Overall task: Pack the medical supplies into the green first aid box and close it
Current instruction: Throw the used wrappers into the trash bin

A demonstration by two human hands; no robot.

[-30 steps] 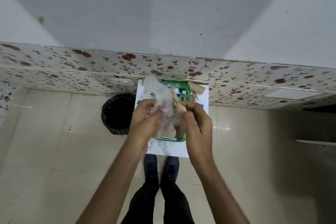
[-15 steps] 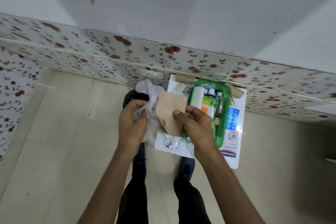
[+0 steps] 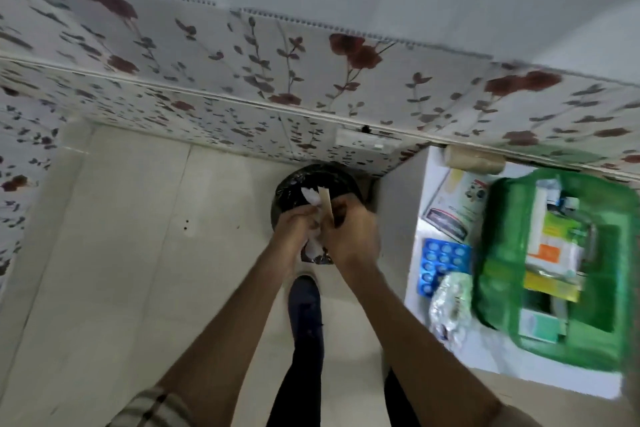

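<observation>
Both forearms extend forward and converge over a black-lined bin on the floor, by the floral-tiled wall. Left hand and right hand are pressed close together, knuckles up, fingers curled inward. Between them: crumpled clear plastic wrapping and a tan paper piece that sticks up edge-on above the fingers. Left hand is closed around the plastic; right hand pinches the tan paper. Motion blur prevents telling individual fingertips apart.

Green first aid box sits open on the small white table at the right, well apart from the hands. Inside it: several cartons and bottles, packed side by side, labels unreadable. On the table just beside the box, to its left: a blue blister pack, a foil-wrapped bundle, a printed leaflet or carton. A tan bandage roll lies at the table's far edge against the wall.

Dark trousers and one shoe are visible below the hands.
</observation>
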